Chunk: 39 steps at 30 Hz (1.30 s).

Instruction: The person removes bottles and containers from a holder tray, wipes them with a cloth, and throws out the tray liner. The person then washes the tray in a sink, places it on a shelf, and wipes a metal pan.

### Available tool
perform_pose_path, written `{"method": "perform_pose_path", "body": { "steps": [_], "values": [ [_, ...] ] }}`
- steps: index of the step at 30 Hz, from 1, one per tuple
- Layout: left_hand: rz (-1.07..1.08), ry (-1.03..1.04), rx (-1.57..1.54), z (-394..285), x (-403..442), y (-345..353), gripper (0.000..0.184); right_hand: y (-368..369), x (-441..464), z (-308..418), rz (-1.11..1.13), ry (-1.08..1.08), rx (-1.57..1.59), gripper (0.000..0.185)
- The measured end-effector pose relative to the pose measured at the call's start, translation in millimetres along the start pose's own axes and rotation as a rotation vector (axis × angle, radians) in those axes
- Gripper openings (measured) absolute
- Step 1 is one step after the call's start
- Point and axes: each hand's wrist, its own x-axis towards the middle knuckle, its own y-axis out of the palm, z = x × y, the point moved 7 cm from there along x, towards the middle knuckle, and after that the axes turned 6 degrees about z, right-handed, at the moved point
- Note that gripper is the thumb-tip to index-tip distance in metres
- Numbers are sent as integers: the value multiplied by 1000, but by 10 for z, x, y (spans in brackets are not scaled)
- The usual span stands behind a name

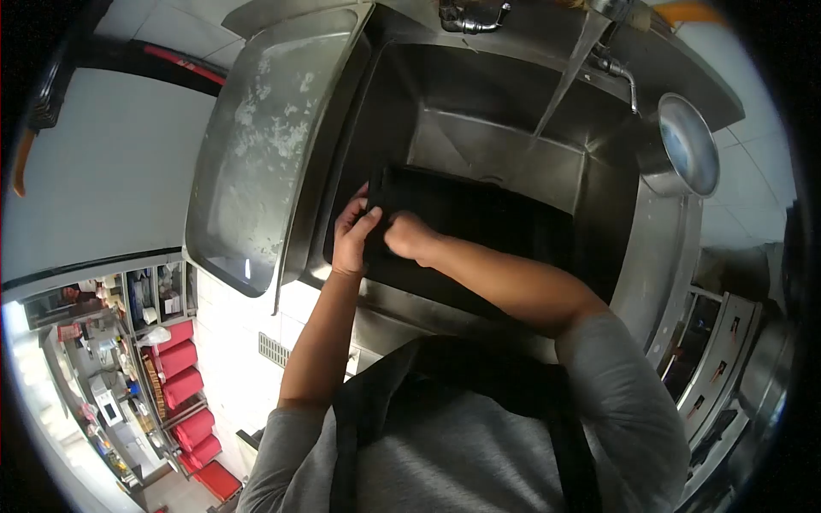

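Observation:
A large black rectangular tray or pan (pixel 496 222) lies tilted in the steel sink (pixel 513 158); its exact kind is hard to tell in the dark. At its left end, my left hand (pixel 351 235) grips the edge, thumb on the near side and fingers curled behind. Close beside it, my right hand (pixel 409 237) is closed like a fist against the black surface. Whatever its fingers may hold is hidden.
Water (pixel 566 77) runs from a tap at the sink's back right. A steel pot (pixel 688 145) stands on the right rim. Left of the sink sits a big metal pan (pixel 256 162) with whitish residue. Red bins (pixel 181 368) fill shelves at lower left.

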Motion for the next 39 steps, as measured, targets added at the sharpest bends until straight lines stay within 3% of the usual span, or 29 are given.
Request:
{"method": "perform_pose_path", "body": {
  "steps": [1,2,3,6,9,10,11,12,14,15,16,17,18,20,22,23,24,25,26,27,28,31,32,33,35,38,39],
  "values": [
    [34,34,92,5,-24,-10,31,-62,-12,-54,-132,50,315,25],
    [-4,43,86,45,-57,-50,34,-124,-13,-106,-260,94,624,25],
    [-48,52,78,18,-121,14,38,-107,126,-158,-219,123,1092,24],
    [-54,104,75,-121,-264,267,46,-221,224,8,-78,-135,1253,26],
    [-144,118,129,-175,-333,367,43,-297,-417,412,-47,-317,828,33],
    [-190,78,104,-202,-367,403,40,-237,-694,519,83,-285,642,51],
    [-237,38,77,-229,-419,448,38,-272,-836,380,-9,-155,423,67],
    [-305,165,274,-97,-372,393,39,-282,-957,439,45,-214,494,80],
    [-299,91,173,9,-435,549,57,-423,-1117,594,73,-140,386,79],
    [-301,-91,199,64,-466,624,63,-483,-1143,564,123,-142,318,79],
    [-284,-51,335,105,-472,685,65,-597,-1122,423,144,-127,240,82],
    [-238,-194,318,35,-528,757,72,-668,-1170,433,168,-129,210,84],
    [-58,-135,257,150,-473,824,84,-825,-1307,419,164,-121,193,86],
    [-43,273,655,-751,-694,935,99,-1475,-1311,311,128,-148,-87,87],
    [153,505,995,-1290,-639,1197,108,-1709,-1547,746,193,-176,-273,85],
    [272,626,1152,-1447,-575,1330,112,-1583,-1701,1034,326,-101,-153,83],
    [508,654,1055,-1314,-319,1476,112,-1502,-1786,1283,364,-48,-199,79],
    [655,720,878,-1232,-131,1570,92,-1626,-1746,1334,338,-121,-351,74],
    [655,569,920,-1264,7,1642,75,-1749,-1722,1359,259,-164,-457,73],
    [655,667,847,-1345,17,1683,64,-1763,-1796,1525,280,-327,-627,56],
    [649,565,810,-1350,33,1711,61,-1853,-1939,1635,167,-393,-672,44],
    [513,563,528,-1390,-12,1688,41,-2478,-2500,1782,-201,-472,-647,34],
    [426,587,500,-1445,-1,1706,36,-2778,-2679,1743,-323,-440,-616,32],
    [401,356,399,-1327,107,1649,32,-3126,-2765,1632,-434,-372,-592,29],
    [329,286,175,-1188,271,1657,23,-3723,-2884,1419,-785,-109,-837,32],
    [293,231,-13,-1161,266,1827,22,-4285,-2505,761,-664,121,-726,37],
    [282,222,-58,-1204,182,1818,22,-4308,-2433,526,-605,233,-873,40]
  ]
}}
